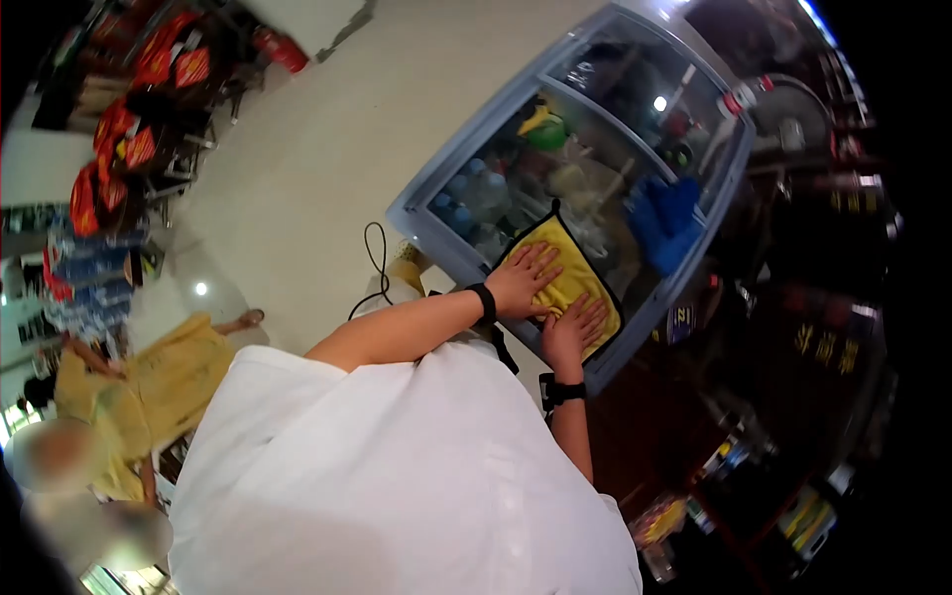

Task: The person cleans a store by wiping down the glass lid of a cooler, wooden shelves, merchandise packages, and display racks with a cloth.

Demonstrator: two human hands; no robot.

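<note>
A yellow cloth (565,260) with a dark border lies spread on the sliding glass top of a chest freezer (421,210). My left hand (524,282) rests flat on the cloth's near left part, fingers apart. Beside it, my right hand (573,331) presses on the cloth's near right part, its fingers also stretched out. Each wrist wears a black band. Farther right on the glass is a crumpled blue cloth (662,223). Through the glass show bottles with blue caps (474,193) and a green and yellow item (545,131).
A red and white container (744,96) is at the freezer's far right edge, near a round fan (798,119). Dark boxes (823,337) stand along the right. A person in yellow clothing (149,387) is at the left. A black cable (373,263) loops beside the freezer.
</note>
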